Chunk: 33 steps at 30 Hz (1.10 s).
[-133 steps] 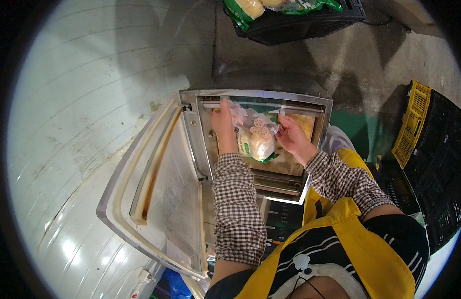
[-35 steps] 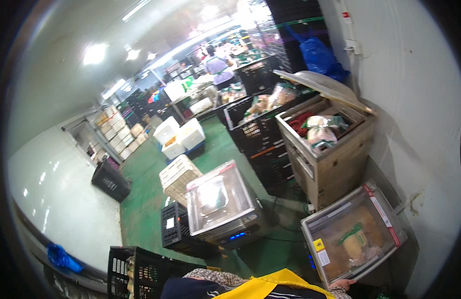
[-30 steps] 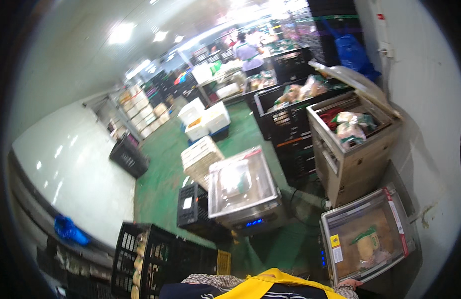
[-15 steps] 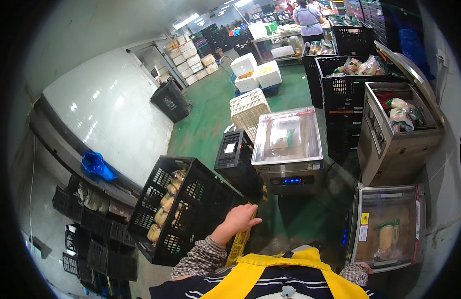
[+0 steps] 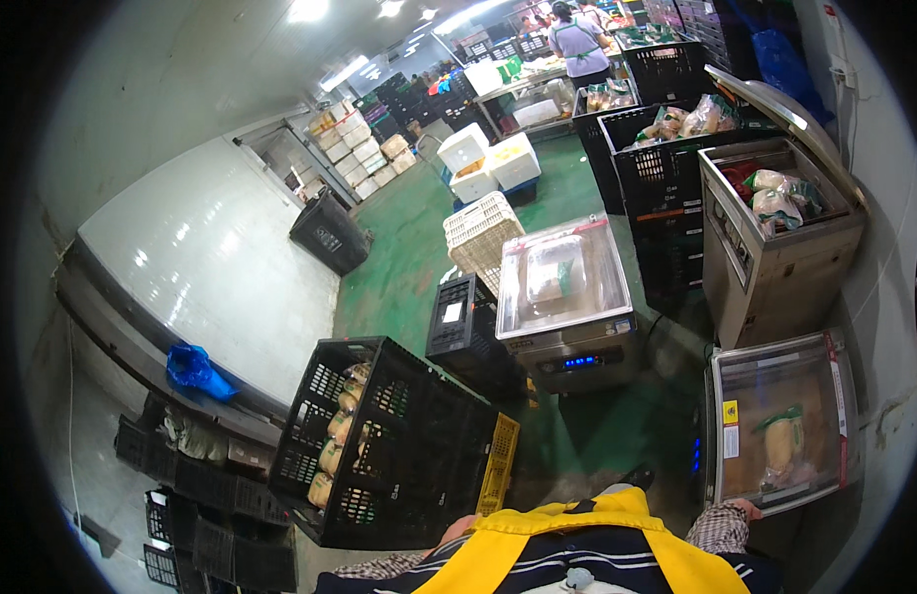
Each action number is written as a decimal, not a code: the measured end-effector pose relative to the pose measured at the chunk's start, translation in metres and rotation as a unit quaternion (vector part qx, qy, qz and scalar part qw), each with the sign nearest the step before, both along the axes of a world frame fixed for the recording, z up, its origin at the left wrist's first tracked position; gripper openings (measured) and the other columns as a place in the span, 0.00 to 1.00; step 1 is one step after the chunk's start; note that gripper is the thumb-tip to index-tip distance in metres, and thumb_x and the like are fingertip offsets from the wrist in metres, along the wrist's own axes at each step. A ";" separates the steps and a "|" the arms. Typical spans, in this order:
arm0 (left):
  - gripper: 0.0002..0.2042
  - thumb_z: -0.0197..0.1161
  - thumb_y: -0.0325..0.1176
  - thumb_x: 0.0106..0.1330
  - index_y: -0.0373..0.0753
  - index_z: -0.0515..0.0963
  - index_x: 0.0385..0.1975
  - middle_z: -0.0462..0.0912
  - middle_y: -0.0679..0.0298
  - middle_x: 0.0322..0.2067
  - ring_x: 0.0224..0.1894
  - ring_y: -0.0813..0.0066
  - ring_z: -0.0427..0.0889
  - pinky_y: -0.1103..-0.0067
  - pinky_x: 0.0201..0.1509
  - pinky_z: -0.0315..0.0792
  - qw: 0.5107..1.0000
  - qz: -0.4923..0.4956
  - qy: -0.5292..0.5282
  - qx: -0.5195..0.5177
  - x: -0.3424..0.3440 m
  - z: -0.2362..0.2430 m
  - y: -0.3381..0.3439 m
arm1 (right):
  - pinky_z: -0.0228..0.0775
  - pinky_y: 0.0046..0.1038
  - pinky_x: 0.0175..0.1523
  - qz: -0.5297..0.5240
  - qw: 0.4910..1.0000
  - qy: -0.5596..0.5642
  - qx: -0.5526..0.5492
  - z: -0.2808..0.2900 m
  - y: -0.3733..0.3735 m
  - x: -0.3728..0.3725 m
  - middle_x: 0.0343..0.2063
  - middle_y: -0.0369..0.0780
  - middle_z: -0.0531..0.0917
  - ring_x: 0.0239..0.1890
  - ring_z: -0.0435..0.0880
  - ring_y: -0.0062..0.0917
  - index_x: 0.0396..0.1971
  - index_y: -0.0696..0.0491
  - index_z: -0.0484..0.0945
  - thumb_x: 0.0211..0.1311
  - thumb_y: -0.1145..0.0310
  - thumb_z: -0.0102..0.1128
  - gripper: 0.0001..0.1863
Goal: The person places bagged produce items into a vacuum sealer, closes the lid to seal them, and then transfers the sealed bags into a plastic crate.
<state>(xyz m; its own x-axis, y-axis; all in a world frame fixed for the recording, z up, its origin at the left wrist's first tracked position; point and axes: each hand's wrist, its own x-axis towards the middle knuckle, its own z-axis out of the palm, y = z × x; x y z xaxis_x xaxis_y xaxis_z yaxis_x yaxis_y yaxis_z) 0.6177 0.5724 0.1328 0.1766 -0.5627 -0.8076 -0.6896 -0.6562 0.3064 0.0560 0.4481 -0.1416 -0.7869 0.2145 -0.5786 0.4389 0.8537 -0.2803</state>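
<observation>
My right hand [image 5: 744, 508] is at the near edge of a clear-lidded vacuum sealer [image 5: 726, 475], its partly visible fingers curled at the lid's rim. Under that lid lies a bag of pale food [image 5: 782, 443] with green print. Low in front of my body is my left hand [image 5: 459, 528], beside the near side of a tall black crate [image 5: 409, 465]; its fingers are mostly hidden. Several bagged pale foods [image 5: 330, 455] stand in a row inside the black crate. A yellow crate [image 5: 500, 460] adjoins it on the right.
Ahead stands another vacuum sealer [image 5: 577, 351], its lid down over a bag. To the right, an open sealer [image 5: 746, 252] holds bags, with full black crates [image 5: 657, 188] behind it. A white crate [image 5: 483, 233], foam boxes [image 5: 508, 163] and a dark bin [image 5: 328, 235] stand farther off.
My left hand has drawn back from above the yellow crate toward my body. My right hand stays at the sealer lid's edge. The whole view has shifted and tilted slightly.
</observation>
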 end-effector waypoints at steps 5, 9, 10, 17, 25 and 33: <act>0.27 0.48 0.54 0.68 0.35 0.70 0.55 0.73 0.51 0.54 0.56 0.58 0.72 0.70 0.58 0.66 0.999 0.016 -0.029 0.002 -0.005 -0.004 0.002 | 0.71 0.36 0.54 0.026 1.000 -0.007 0.013 -0.005 -0.005 -0.004 0.47 0.44 0.80 0.49 0.79 0.29 0.59 0.60 0.64 0.71 0.51 0.37 0.29; 0.29 0.46 0.55 0.67 0.35 0.68 0.56 0.72 0.51 0.55 0.57 0.58 0.71 0.69 0.59 0.65 0.999 0.026 -0.043 0.012 -0.007 -0.005 0.003 | 0.71 0.35 0.53 0.045 0.998 -0.014 0.029 -0.012 -0.004 -0.006 0.46 0.44 0.80 0.48 0.79 0.28 0.60 0.60 0.63 0.71 0.52 0.37 0.29; 0.29 0.46 0.56 0.67 0.35 0.68 0.56 0.72 0.51 0.55 0.58 0.58 0.71 0.69 0.59 0.65 0.998 0.032 -0.046 0.015 -0.008 -0.006 0.007 | 0.71 0.35 0.53 0.054 0.998 -0.017 0.034 -0.014 -0.004 -0.005 0.46 0.44 0.80 0.48 0.79 0.28 0.60 0.60 0.62 0.71 0.53 0.37 0.28; 0.32 0.43 0.59 0.67 0.35 0.65 0.59 0.71 0.50 0.57 0.59 0.57 0.69 0.69 0.61 0.63 0.998 0.033 -0.050 0.011 -0.010 -0.016 0.002 | 0.72 0.34 0.52 0.106 0.991 -0.019 0.078 -0.025 -0.005 -0.014 0.45 0.43 0.81 0.46 0.80 0.26 0.61 0.59 0.61 0.71 0.55 0.38 0.27; 0.36 0.40 0.62 0.66 0.35 0.61 0.61 0.69 0.49 0.58 0.62 0.56 0.66 0.68 0.63 0.61 0.998 0.028 -0.049 0.019 -0.007 -0.012 0.002 | 0.73 0.32 0.51 0.266 0.934 -0.006 0.240 -0.097 0.002 -0.026 0.44 0.42 0.81 0.45 0.81 0.23 0.63 0.59 0.59 0.72 0.57 0.39 0.27; 0.39 0.37 0.66 0.65 0.35 0.58 0.64 0.67 0.48 0.60 0.64 0.55 0.64 0.67 0.64 0.59 0.998 0.037 -0.048 0.029 -0.002 -0.009 0.012 | 0.60 0.52 0.63 0.698 0.467 -0.102 0.534 0.189 -0.025 0.085 0.63 0.40 0.68 0.65 0.65 0.37 0.63 0.49 0.66 0.70 0.65 0.46 0.22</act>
<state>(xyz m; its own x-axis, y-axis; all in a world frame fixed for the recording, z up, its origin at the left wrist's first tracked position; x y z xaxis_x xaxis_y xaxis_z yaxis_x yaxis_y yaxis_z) 0.6159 0.5842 0.1240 0.2946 -0.4987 -0.8152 -0.6624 -0.7214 0.2019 0.1409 0.4231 0.0479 -0.5435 -0.1721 -0.8216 -0.8286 -0.0464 0.5579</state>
